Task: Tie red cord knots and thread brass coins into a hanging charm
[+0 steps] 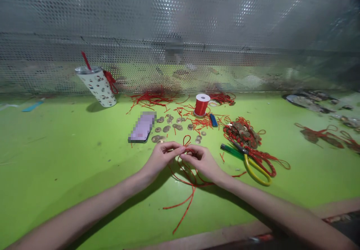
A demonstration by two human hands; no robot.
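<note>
Both hands meet above the middle of the green table, pinching a red cord (193, 192) between thumbs and fingertips. My left hand (165, 154) is closed on the cord from the left. From the right, my right hand (201, 159) pinches it too, its fingertips touching the left ones. A small loop of the cord stands up above the fingers, and long loose ends hang down toward the table's front edge. Just beyond the hands lie several round brass-coloured coins (166, 128). Whether a knot sits between the fingertips is hidden.
Right of the hands lie yellow-and-red-handled scissors (257, 171), a green lighter (233, 151) and a pile of corded coins (244, 133). Behind are a red thread spool (201, 107), a blue lighter (213, 120), a phone (143, 127) and a tumbler (97, 86). A perforated metal panel (135, 66) backs the table.
</note>
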